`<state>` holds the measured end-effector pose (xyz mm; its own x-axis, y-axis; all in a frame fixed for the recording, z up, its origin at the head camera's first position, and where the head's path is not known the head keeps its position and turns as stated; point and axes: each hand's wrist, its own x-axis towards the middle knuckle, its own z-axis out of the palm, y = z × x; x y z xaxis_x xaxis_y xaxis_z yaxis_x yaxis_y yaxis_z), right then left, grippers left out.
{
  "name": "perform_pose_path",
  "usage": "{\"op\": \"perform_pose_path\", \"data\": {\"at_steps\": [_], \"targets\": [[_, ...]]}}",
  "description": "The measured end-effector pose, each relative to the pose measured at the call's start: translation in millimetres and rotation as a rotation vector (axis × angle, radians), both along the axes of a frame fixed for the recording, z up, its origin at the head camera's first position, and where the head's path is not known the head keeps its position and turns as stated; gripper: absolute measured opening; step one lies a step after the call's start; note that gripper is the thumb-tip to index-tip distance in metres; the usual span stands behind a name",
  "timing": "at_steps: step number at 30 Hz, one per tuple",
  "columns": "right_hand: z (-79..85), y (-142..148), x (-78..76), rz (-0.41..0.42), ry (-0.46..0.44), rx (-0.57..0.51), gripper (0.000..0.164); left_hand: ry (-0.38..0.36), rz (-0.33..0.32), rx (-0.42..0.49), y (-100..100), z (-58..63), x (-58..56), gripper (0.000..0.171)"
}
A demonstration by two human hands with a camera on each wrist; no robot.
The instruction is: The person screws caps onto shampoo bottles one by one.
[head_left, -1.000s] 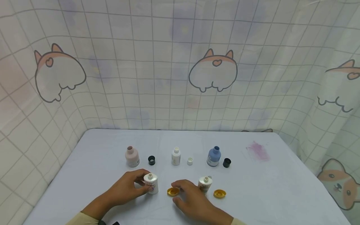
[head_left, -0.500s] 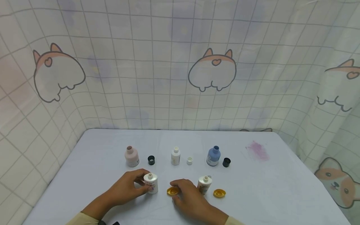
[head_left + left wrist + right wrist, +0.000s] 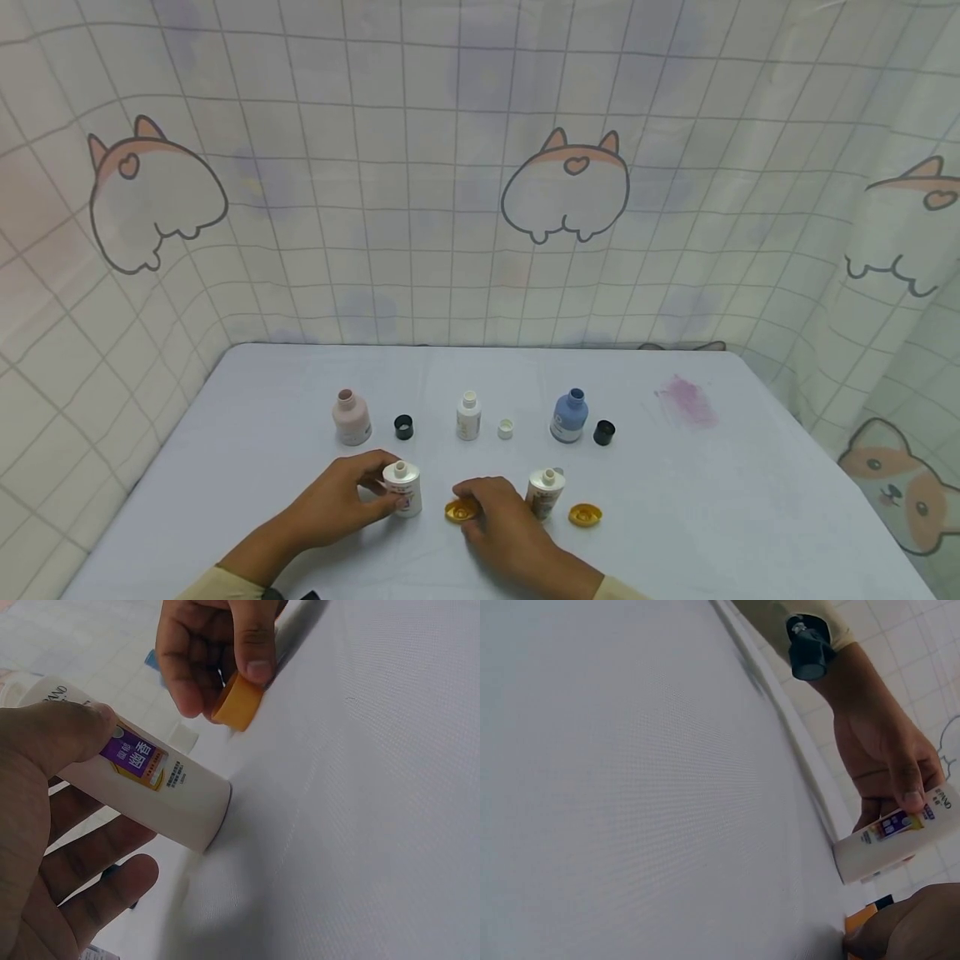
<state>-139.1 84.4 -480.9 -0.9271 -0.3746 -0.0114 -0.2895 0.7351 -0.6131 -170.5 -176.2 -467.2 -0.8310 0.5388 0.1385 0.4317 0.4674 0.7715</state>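
Bench (image 3: 712, 517) underneath: gripping white oval plastic bottle (image 3: 410, 493) upright with left-hand fingers (image 3: 79, 739), seemingly leaving its uncapped neck (image 3: 401, 467) free. Pinching golden-yellow oval plastic cap (image 3: 458, 511) nearby with right-hand fingers (image 3: 255, 641), probably controlling its tilt.

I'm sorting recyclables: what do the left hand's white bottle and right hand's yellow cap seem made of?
White bottle: probably plastic, pearly finish; its smooth body shows a soft sheen. Yellow cap: likely moulded plastic, satin-looking; evenly coloured, with rings inside.

White-covered table (image 3: 750, 508); grid-patterned fabric walls (image 3: 420, 250), cartoon dogs (image 3: 566, 192).
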Motion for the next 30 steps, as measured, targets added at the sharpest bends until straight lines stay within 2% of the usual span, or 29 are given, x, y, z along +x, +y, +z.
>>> {"op": "perform_pose_path", "data": {"at_steps": [6, 13, 22, 30], "targets": [[1.0, -0.8, 0.5, -0.021, -0.019, -0.013, 0.042, 0.013, -0.001, 0.012, 0.2, -2.7, 0.6, 0.036], [2.1, -2.0, -0.3, -0.022, -0.023, -0.048, 0.041, 0.012, 0.003, -0.015, 1.3, -0.2, -0.6, 0.039], [6.9, -1.2, -2.9, 0.012, 0.034, -0.135, 0.039, 0.006, 0.007, -0.025, 1.0, -0.2, -2.0, 0.040], [11.7, -3.5, -1.2, -0.029, 0.034, -0.166, 0.038, -0.007, 0.010, -0.025, 0.8, -0.3, -1.9, 0.039]]}}
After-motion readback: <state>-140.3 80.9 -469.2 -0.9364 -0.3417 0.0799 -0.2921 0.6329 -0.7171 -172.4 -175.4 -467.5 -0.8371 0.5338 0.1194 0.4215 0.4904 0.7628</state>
